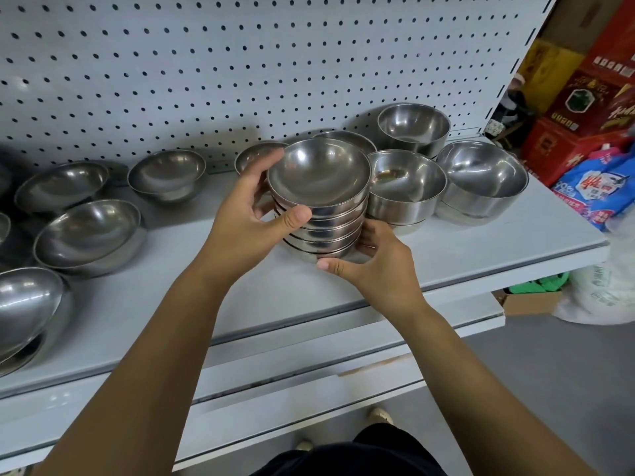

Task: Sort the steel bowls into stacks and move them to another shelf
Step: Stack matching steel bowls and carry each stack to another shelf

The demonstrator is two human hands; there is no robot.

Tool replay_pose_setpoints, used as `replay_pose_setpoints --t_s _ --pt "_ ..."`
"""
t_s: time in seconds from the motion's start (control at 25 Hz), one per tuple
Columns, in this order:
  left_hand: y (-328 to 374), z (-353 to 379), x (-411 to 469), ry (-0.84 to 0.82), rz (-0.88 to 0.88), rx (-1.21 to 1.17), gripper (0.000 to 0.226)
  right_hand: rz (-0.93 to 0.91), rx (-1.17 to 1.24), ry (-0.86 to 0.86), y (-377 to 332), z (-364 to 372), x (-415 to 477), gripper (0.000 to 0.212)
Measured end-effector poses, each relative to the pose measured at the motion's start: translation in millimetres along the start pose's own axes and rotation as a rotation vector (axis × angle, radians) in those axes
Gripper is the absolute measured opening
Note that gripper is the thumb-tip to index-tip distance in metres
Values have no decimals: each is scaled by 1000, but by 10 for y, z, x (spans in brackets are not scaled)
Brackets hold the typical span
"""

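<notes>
The left hand (pixel 247 214) grips the upper part of one stack of shallow steel bowls (pixel 321 201), thumb on the near side and fingers curled round the far side. The right hand (pixel 374 259) cups the base, thumb along the near bottom edge. The stack stands upright at the middle of the grey shelf (pixel 481 259); whether its base touches the shelf is unclear. It holds about six nested bowls, polished, with thin rims, though the lowest rims blur together. Just right of it sit three deep bowls (pixel 481 176) with straight walls. Two half-hidden bowls (pixel 347 137) show behind it. To the left lie four wide bowls (pixel 89 231), the nearest cropped, with slivers of more at the left edge.
</notes>
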State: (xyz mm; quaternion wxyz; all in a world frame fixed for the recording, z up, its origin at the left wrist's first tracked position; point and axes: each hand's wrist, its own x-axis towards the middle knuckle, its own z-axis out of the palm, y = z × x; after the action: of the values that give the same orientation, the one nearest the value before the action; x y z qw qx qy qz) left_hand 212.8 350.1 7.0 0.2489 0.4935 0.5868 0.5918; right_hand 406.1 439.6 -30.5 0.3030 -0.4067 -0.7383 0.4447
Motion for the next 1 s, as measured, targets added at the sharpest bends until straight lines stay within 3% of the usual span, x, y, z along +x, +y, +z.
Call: replay_pose_setpoints --t_s 0.24,0.4,0.72,1.0 --pt "-30 5 33 56 -9 -12 85 0 8 0 10 16 -23 98" --pt "9 -21 55 67 -25 -6 83 -10 -21 14 -19 131 -17 112" --pt "89 -40 13 82 -6 -4 84 -16 71 31 -88 97 -73 96" --pt "309 110 -148 108 19 32 90 -16 207 18 -28 -38 -190 102"
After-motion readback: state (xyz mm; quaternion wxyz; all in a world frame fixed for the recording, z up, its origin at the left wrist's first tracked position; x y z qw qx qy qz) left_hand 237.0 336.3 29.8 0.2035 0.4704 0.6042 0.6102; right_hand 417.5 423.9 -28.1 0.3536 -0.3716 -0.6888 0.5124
